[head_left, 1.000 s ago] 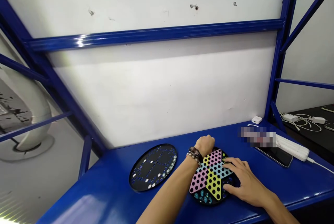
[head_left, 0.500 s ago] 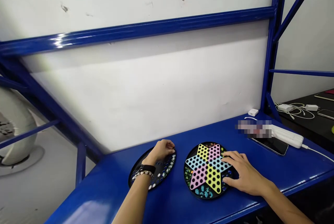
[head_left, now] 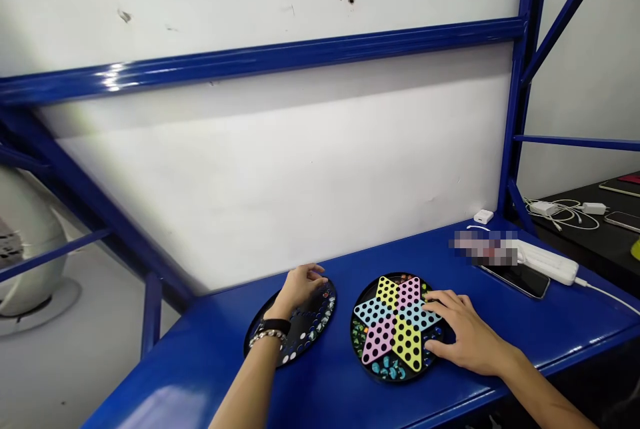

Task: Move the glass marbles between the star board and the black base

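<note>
Left hand (head_left: 300, 289) sits on a round black perforated board (head_left: 249, 342), fingers curled over its far side near a few marbles. Grip is loosely curled; whether it holds a marble can't be told, since the fingers hide the palm side. Right hand (head_left: 465, 335) lies spread out and open on the right edge of a round black Chinese checkers board (head_left: 393, 381), fingertips touching the star's blue and pink arms, nothing grasped.

Layout right now: the checkers board has a six-point star in yellow, pink, blue and pale green tones. Glass marbles (head_left: 393, 370) fill holes in the black area at its lower and left edges, and more show near the top. Holes on the coloured arms look bare where visible. On the left board, glass marbles (head_left: 320, 325) line the right rim, with pale ones near the bottom edge; many holes in the middle look open, though the hand covers part.

Both boards lie side by side on the blue metal surface (head_left: 200, 365), apart from each other. Behind the right hand are a phone (head_left: 520, 280), a white power strip (head_left: 547, 263) and a blurred patch (head_left: 485, 247).
</note>
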The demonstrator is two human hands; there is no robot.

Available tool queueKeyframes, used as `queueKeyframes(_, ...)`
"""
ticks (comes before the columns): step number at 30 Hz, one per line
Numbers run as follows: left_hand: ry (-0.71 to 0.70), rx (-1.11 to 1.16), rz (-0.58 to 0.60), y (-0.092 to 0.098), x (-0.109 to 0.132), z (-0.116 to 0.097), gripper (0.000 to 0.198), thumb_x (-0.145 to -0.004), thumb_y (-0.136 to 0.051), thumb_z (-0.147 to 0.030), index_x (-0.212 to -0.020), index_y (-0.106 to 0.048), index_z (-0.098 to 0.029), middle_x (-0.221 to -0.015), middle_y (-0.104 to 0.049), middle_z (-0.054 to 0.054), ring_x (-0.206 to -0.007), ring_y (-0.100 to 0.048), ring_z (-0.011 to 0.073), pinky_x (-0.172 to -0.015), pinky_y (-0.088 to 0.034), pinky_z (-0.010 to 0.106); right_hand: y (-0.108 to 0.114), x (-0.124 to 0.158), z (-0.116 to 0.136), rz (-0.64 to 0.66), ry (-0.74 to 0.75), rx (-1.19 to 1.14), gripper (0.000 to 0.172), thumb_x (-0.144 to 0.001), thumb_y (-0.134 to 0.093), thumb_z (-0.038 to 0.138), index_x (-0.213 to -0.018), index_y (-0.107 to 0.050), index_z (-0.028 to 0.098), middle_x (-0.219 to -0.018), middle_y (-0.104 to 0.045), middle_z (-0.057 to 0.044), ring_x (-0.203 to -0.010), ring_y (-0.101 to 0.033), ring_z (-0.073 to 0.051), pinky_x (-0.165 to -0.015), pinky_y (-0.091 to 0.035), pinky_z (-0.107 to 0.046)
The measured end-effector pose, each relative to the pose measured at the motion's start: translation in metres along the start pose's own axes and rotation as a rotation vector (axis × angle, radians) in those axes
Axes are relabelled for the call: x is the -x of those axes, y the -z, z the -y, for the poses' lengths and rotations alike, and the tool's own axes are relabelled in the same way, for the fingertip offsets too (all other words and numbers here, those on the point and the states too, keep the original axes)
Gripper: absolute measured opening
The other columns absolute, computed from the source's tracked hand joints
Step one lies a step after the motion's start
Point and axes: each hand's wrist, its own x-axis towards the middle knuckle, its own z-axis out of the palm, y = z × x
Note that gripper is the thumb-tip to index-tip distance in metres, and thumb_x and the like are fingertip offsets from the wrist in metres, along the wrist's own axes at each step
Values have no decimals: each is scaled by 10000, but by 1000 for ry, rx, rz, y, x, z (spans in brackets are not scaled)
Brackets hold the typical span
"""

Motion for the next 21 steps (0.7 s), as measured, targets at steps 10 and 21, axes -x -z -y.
queueKeyframes(10,-19,83,-83,-18,12,0,344,-685,-657,-479,-876,-685,-195,-897,-790,51,-902,-730,258,-850,-558,306,-2,0,-2,-12,1,28,569,-846,-538,640,-1338,-544,354,-1485,-422,-20,-1280,-401,-323,-1057,-399,-495)
queueKeyframes(21,-66,2,-99,-23,23,4,421,-838,-492,-464,-1044,-729,-184,-1096,-760,87,-1020,-689,278,-947,-502,342,-2,0,-4,-15,-8,68,555,-848,-540,646,-1330,-540,372,-1495,-414,-2,-1292,-400,-311,-1050,-413,-476)
